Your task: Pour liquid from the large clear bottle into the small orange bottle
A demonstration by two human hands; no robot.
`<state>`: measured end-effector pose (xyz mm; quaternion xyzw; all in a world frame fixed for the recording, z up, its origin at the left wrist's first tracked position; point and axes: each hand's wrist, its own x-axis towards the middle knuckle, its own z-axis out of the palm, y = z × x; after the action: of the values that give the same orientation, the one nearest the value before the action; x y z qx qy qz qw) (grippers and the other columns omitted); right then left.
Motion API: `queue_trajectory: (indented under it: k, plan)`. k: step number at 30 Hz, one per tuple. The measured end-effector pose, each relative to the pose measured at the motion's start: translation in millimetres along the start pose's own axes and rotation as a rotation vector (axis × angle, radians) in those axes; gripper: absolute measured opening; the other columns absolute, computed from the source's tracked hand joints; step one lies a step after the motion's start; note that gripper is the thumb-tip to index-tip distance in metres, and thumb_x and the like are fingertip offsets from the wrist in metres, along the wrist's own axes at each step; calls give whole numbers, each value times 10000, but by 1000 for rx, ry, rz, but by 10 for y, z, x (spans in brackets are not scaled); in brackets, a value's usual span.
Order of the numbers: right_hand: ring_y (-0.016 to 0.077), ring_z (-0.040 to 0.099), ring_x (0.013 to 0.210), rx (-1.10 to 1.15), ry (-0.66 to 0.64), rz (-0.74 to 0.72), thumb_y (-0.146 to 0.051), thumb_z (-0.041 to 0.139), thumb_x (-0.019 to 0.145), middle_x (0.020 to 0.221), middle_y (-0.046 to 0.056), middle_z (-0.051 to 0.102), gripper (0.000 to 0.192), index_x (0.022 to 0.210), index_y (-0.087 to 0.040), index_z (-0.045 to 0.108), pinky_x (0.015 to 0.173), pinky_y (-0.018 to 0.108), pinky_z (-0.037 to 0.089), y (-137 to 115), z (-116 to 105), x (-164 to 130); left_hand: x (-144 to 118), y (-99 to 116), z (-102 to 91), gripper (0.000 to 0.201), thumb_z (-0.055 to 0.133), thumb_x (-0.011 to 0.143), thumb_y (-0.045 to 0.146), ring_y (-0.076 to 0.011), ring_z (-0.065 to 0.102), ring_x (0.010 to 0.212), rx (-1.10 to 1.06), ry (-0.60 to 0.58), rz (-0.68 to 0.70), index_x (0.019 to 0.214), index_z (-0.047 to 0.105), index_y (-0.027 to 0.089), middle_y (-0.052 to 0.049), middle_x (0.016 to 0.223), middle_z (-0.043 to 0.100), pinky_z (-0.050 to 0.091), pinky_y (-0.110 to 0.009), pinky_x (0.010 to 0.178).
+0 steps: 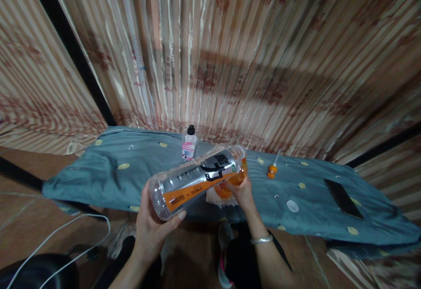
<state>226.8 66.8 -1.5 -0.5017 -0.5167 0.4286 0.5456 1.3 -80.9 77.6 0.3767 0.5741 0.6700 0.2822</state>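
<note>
My left hand (pixel 153 223) grips the base end of a large clear plastic drink bottle (pixel 197 179) with a silver and orange label. The bottle is tilted, its uncapped mouth to the right and higher than its base in view. My right hand (pixel 241 192) is closed round an orange see-through bottle (pixel 242 173), partly hidden behind the drink bottle's neck. The two bottles' mouths are close together; whether they touch I cannot tell. Under the orange bottle is a whitish cloth or tissue (pixel 215 199). An orange pump top (pixel 272 171) with a pale tube lies to the right.
A small clear bottle with a black cap (pixel 189 146) stands behind on the teal patterned bed cover (pixel 108 170). A white round piece (pixel 292 206) and a dark phone (pixel 343 198) lie at the right. Striped curtains (pixel 210 61) hang behind; a white cable (pixel 66 226) loops at the lower left.
</note>
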Motion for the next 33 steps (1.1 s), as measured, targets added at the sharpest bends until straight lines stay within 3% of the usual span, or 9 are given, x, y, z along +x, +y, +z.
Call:
queue_trajectory:
  k: [18, 25, 33]
  plan:
    - [290, 752, 972, -12, 16, -38, -353, 902, 548, 1057, 78, 786, 703, 1178, -209, 626, 856, 407, 613, -30, 22, -16, 45, -66, -69, 947, 890, 596, 473, -341, 589, 1309, 75, -45, 11, 1397, 472, 191, -136, 1382, 613, 450, -484, 1126]
    - [279, 759, 917, -24, -1, -34, -357, 901, 543, 1004, 61, 799, 667, 1136, -211, 634, 818, 391, 619, -49, 23, -23, 35, -78, -61, 957, 875, 595, 543, -350, 547, 1343, 108, -26, 13, 1399, 480, 206, -120, 1370, 603, 367, -518, 1179]
    - [279, 754, 908, -9, 20, -62, -372, 893, 551, 1004, 63, 791, 647, 1119, -223, 623, 816, 397, 619, -105, 65, -69, 44, -67, -71, 924, 875, 600, 532, -339, 609, 1262, 115, -34, 26, 1376, 500, 198, -105, 1308, 636, 452, -479, 1111]
